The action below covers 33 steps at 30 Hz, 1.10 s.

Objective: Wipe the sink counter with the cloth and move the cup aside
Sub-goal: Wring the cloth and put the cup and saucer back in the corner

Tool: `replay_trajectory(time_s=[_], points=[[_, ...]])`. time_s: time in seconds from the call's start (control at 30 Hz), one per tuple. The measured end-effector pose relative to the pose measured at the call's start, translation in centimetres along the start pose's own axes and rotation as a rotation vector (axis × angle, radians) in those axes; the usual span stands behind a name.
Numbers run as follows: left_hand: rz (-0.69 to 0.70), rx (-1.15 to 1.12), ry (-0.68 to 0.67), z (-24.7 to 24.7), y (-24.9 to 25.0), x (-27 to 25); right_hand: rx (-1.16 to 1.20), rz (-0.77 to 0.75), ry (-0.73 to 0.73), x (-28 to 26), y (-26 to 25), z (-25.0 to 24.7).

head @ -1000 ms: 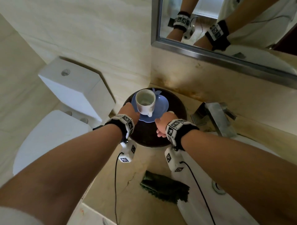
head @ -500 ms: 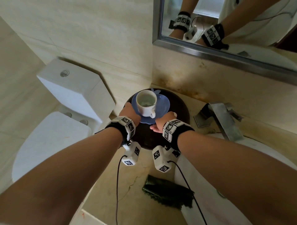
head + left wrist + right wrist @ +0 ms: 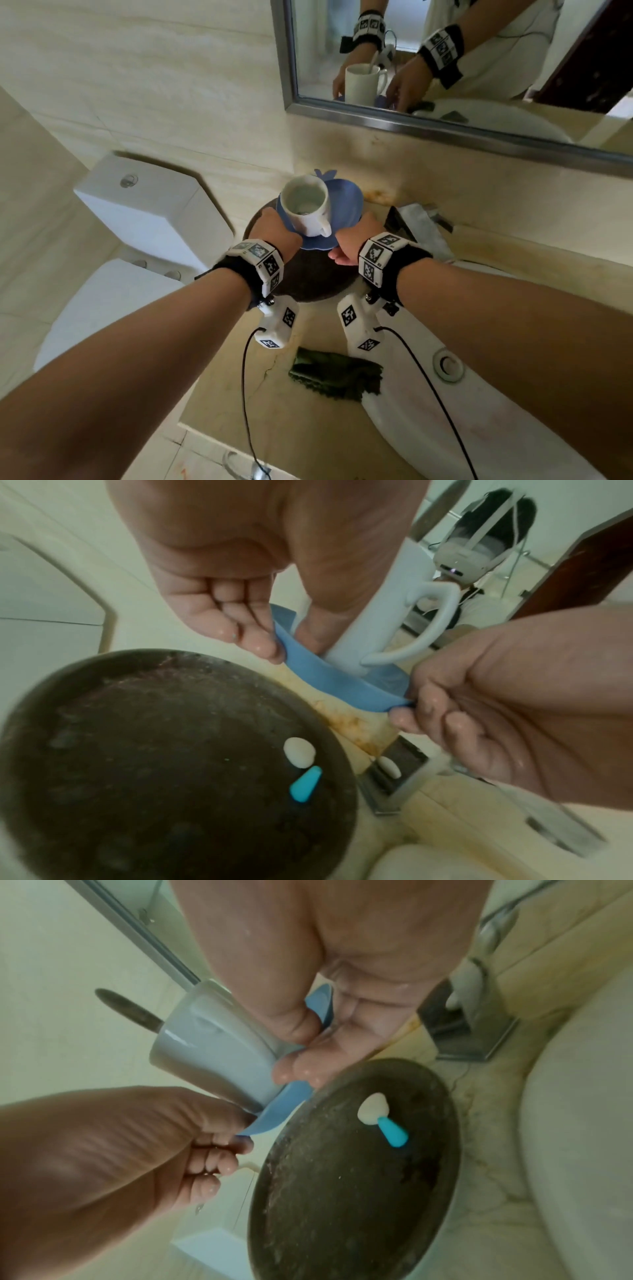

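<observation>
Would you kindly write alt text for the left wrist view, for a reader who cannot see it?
Both hands lift a blue saucer carrying a white cup: the left hand pinches its left rim, the right hand its right. Below lies a round dark tray holding a small white and blue item, beside a metal faucet.

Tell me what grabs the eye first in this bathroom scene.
A white cup on a blue saucer is held above a dark round tray, the left hand and right hand each pinching a saucer edge. A small blue-and-white item lies on the tray. Nearer the person, a green cloth lies on the counter beside the white sink.
</observation>
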<state>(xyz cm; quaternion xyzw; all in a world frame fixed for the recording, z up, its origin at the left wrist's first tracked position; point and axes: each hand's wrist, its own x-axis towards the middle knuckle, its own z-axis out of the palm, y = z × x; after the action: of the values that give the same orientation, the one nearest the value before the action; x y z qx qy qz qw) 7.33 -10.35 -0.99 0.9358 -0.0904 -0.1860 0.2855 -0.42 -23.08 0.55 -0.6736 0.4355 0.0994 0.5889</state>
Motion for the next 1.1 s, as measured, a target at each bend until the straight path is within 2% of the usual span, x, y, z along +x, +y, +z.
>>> replay_trajectory(time_s=[0.3,0.43,0.53,0.6,0.7,0.93,1.1], points=[[0.141,0.061,-0.047,2.6,8.8,-7.4,-0.025,-0.120,0.082,-6.2,3.7,-10.6],[0.251,0.131,-0.093,5.8,14.0,-10.8,0.031,-0.090,0.139,-8.0,6.4,-16.1],[0.354,0.200,-0.131,9.7,18.1,-13.4,0.122,-0.082,0.211,-10.0,9.2,-21.3],[0.343,0.228,-0.184,12.8,20.6,-14.9,0.141,-0.072,0.235,-10.8,11.6,-25.0],[0.351,0.310,-0.177,17.6,24.5,-17.2,0.150,-0.010,0.286,-11.5,14.9,-30.3],[0.456,0.397,-0.334,29.5,32.1,-22.4,0.029,0.078,0.428,-10.5,23.4,-41.5],[0.461,0.369,-0.449,36.1,35.8,-24.8,0.106,0.190,0.496,-9.5,28.8,-47.0]])
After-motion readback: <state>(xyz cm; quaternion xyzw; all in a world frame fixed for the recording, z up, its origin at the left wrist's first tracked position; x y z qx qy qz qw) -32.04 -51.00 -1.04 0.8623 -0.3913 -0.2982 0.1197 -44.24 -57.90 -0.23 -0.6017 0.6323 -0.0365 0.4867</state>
